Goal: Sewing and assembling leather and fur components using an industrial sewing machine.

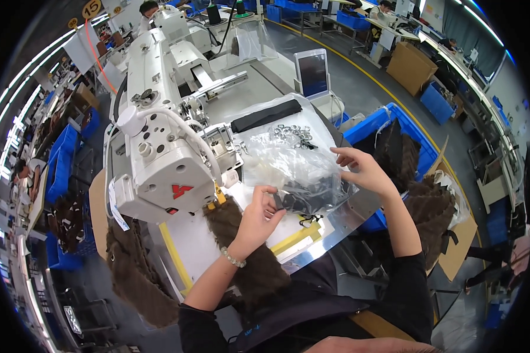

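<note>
My left hand (258,215) is closed, with a small dark flat piece (278,202) between thumb and fingers, just at the near left side of a clear plastic bag (305,167). Dark pieces (319,197) show in the bag. At the bag's right edge is my right hand (364,169), its fingers apart and slightly curled; I see nothing in it. Under my left wrist, a brown furry fabric piece (227,226) runs from the sewing machine (159,159) toward my lap. Beyond the bag lie several metal rings (291,130) and a black strip (267,115).
To the right, a blue bin (388,117) holds brown furry pieces, and more brown fur (427,215) sits by a cardboard box (458,250). A small screen (312,73) stands behind the work table. Another fur piece (132,273) hangs at the left.
</note>
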Demonstrator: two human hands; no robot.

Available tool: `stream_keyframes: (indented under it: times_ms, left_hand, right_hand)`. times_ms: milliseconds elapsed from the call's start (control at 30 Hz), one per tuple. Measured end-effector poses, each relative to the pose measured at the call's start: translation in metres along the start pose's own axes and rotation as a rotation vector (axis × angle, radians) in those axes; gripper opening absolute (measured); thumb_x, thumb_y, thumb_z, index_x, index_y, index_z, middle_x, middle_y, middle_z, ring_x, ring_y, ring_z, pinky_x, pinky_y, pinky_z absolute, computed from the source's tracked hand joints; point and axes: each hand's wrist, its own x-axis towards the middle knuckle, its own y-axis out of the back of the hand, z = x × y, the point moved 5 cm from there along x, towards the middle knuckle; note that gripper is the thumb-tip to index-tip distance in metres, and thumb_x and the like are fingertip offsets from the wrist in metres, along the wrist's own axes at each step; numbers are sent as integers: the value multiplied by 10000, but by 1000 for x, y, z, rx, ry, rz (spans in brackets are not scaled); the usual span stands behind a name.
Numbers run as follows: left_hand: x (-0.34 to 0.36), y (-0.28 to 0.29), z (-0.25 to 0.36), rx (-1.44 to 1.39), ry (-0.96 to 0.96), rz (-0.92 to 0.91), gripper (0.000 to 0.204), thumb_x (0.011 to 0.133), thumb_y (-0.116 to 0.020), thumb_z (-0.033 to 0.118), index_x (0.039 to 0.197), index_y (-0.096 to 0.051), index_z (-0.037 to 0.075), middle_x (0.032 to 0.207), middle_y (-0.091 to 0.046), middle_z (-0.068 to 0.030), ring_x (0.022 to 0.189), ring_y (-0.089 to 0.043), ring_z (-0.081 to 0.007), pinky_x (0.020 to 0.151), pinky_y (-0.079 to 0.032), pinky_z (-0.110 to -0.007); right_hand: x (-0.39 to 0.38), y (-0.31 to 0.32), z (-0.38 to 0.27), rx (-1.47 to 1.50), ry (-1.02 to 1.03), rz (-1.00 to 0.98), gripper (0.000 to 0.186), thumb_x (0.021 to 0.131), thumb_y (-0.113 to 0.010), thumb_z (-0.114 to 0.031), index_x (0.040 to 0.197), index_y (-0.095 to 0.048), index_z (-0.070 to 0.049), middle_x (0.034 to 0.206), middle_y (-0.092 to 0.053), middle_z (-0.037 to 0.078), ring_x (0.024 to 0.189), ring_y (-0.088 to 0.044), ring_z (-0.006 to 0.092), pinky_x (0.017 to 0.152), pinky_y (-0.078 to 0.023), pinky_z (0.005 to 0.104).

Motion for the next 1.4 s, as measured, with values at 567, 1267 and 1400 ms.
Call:
stream_keyframes:
  times_ms: [567,1267,1400]
  left_hand:
    - [-25,-41,46,270,-578,-131,206,839,-626,29,1034,-642,97,861,-600,-37,850,-580,-180,870,-414,-316]
    - [39,-23,83,-849,-69,-162,242,935,-557,30,1163,-624,-14,996,-619,-8,912,-595,-75,824,-521,-248]
    - [52,-9,118,-73,-452,33,229,848,-667,49,1075,-680,23,897,-603,-50,880,-620,-147,743,-496,-275]
  right_hand:
    - [-63,-3,-35,-232,119,-15,1150,553,-883,-332,1496,-264,-107,1460,-372,153,1352,-356,321,1104,-235,428]
    - [-62,12,6,-101,226,680,388,754,-664,67,1122,-567,-11,1012,-644,93,916,-616,178,823,-468,287]
    - [-46,36,-15,-116,223,604,266,821,-649,55,1074,-600,-9,921,-637,65,804,-601,144,736,-471,252]
